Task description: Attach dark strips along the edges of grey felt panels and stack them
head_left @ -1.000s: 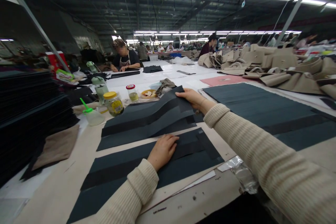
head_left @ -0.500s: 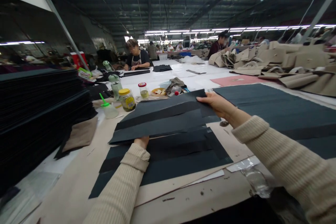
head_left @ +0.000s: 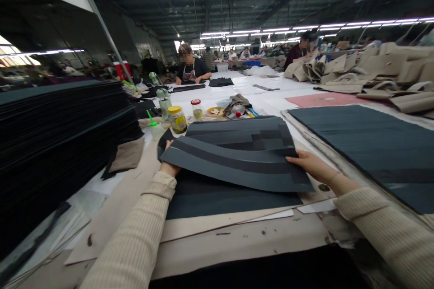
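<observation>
We had raised the dark panel (head_left: 237, 158) off the sheet (head_left: 220, 198) beneath (it lay draped there a second ago); left hand (head_left: 167, 165) and right hand (head_left: 310, 165) each pinched an end above the table (head_left: 237, 239).

My left hand (head_left: 168, 166) has come off the lower sheet (head_left: 220, 199) and now grips the left edge of the striped dark sheet (head_left: 237, 158). My right hand (head_left: 307, 163) has shifted to its near right corner, and the sheet is raised.
</observation>
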`<state>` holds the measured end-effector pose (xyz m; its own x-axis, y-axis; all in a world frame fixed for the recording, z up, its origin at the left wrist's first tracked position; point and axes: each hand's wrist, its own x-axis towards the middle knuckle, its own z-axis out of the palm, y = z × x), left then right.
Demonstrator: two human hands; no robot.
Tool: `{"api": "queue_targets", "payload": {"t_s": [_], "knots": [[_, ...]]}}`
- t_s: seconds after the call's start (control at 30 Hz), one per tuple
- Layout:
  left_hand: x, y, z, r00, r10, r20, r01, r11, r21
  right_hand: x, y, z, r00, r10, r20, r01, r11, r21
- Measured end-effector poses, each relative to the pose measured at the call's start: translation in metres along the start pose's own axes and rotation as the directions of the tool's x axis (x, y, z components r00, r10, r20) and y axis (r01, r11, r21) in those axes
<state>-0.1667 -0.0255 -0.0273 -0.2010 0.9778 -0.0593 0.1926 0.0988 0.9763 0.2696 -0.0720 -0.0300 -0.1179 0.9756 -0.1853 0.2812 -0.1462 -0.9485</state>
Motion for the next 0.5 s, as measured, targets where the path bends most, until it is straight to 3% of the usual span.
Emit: {"api": "queue_targets", "payload": {"t_s": [0.2, 0.4, 0.5], "knots": [[-0.001, -0.002, -0.018, 0.992, -0.119, 0.031, 0.123, 0.981, -0.151, -0.009, 0.004, -0.007, 0.999, 0.044, 0.009, -0.044, 0.998, 0.039], [-0.011, 0.009, -0.017, 0.987, -0.157, 0.022, 0.158, 0.986, -0.061, -0.017, 0.017, -0.018, 0.993, 0.116, 0.021, -0.117, 0.985, 0.123], [-0.022, 0.030, -0.027, 0.993, -0.112, -0.031, 0.112, 0.994, -0.013, -0.019, 0.006, -0.019, 0.995, 0.069, -0.074, -0.058, 0.989, 0.135]]}}
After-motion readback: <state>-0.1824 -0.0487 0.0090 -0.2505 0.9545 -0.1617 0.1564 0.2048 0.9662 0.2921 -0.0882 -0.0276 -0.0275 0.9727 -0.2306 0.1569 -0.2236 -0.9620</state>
